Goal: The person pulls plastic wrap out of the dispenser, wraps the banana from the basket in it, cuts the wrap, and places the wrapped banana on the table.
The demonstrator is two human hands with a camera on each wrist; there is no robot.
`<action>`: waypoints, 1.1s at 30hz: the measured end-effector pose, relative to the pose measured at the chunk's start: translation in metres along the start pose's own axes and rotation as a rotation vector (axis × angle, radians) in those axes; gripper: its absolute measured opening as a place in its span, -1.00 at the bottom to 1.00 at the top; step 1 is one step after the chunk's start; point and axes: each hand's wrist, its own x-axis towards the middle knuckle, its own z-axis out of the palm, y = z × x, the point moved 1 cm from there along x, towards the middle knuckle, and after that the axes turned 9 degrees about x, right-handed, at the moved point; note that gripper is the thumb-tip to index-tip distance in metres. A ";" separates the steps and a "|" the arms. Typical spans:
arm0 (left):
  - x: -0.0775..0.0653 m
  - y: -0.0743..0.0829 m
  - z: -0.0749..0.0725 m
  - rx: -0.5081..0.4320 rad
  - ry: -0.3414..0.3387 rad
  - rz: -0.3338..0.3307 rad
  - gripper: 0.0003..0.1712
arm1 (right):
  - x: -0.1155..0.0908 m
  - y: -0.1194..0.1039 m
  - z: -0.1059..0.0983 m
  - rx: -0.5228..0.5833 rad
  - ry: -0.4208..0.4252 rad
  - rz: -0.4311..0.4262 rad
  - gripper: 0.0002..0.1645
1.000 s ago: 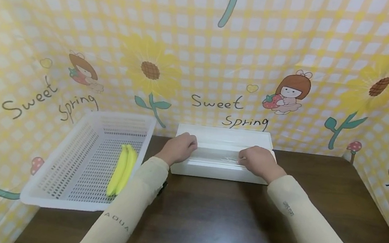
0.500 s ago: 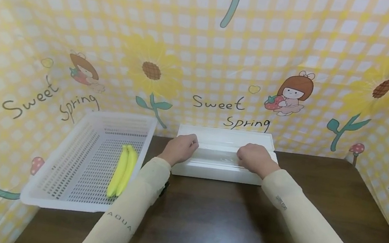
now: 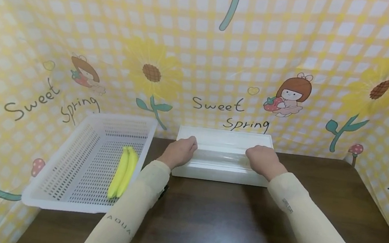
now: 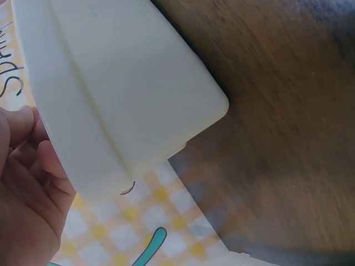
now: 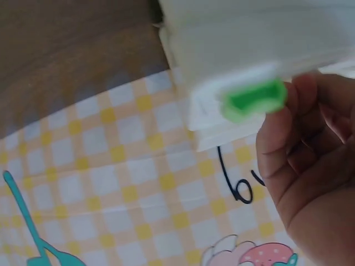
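Note:
A long white cling film dispenser lies at the back of the table, its lid raised. Clear, shiny cling film spans its inside between the two hands. My left hand is at the left end, fingers curled and pinching the film's edge; the left wrist view shows these fingers behind the dispenser's white wall. At the right end my right hand pinches the film with thumb and curled fingers. A small green part shows on the dispenser's end beside the right fingertips. The pinched edges are mostly hidden.
To the left stands a white perforated plastic basket with two yellow bananas inside. A yellow checked cloth hangs behind the dark wooden table and along its sides.
Over the last half second my right hand has shifted slightly right, after a small shift left. My left hand stays nearly in place. The basket and bananas have not moved.

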 end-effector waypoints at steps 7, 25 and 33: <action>-0.003 -0.001 0.001 0.019 0.051 0.023 -0.87 | -0.007 0.005 0.008 0.051 0.051 0.007 -0.87; 0.001 -0.003 -0.010 0.038 0.204 0.014 -0.84 | -0.009 0.011 0.003 0.084 0.151 -0.019 -0.89; 0.001 -0.001 -0.016 -0.081 0.220 0.044 -0.84 | -0.013 0.014 -0.005 0.083 0.202 -0.028 -0.88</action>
